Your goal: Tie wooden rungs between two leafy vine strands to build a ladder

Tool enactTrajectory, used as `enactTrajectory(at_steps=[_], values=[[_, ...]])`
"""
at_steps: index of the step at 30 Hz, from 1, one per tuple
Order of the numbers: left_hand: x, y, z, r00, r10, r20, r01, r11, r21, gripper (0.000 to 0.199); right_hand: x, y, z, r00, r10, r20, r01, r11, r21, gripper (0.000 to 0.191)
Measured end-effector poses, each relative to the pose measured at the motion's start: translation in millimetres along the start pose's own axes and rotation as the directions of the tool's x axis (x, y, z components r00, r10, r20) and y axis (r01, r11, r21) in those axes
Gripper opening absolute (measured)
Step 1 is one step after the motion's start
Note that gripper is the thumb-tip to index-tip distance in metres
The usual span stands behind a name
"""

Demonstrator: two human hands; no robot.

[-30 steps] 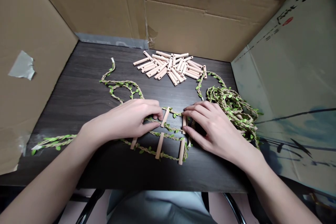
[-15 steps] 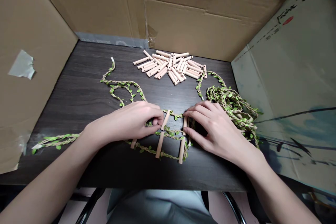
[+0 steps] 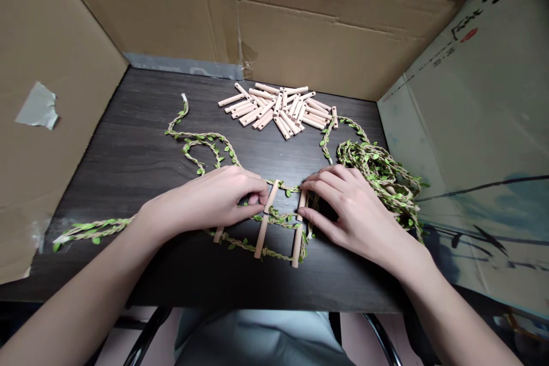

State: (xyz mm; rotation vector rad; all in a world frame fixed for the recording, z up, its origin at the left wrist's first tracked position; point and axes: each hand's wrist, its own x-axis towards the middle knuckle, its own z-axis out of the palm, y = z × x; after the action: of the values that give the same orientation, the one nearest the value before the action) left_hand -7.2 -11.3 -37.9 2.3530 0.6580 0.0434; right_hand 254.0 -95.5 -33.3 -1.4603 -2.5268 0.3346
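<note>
Wooden rungs joined by leafy twine form a small ladder-like piece on the dark table. My left hand (image 3: 231,195) is closed, its fingertips at the upper middle rung (image 3: 271,197); whether they pinch that rung or the twine is hidden. My right hand (image 3: 343,200) has its thumb and fingers round the upper right rung (image 3: 302,205). Nearer me lie a lower middle rung (image 3: 261,236) and a lower right rung (image 3: 297,246), tied along the leafy twine (image 3: 240,244). Part of another rung (image 3: 218,234) shows below my left hand.
Loose wooden sticks (image 3: 278,107) are piled at the back of the table (image 3: 141,120). A coil of leafy twine (image 3: 381,174) lies to the right. Taped twine ends (image 3: 64,239) sit at the left. Cardboard walls (image 3: 309,40) enclose the back and sides.
</note>
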Motion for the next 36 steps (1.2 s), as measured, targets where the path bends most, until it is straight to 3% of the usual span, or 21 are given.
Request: enactTrajectory(at_steps=[20,36], values=[[1.6,4.7,2.0,0.999,0.047,-0.003,-0.047,0.998,-0.032,0.018,0.3,0.6,-0.4,1.000,0.010,0.007,-0.009,1.000,-0.016,0.029],[1.5,6.1,2.9,1.000,0.000,0.005,0.000,1.000,-0.014,0.016,1.1,0.3,0.7,1.000,0.008,-0.012,-0.008,1.000,-0.007,0.030]])
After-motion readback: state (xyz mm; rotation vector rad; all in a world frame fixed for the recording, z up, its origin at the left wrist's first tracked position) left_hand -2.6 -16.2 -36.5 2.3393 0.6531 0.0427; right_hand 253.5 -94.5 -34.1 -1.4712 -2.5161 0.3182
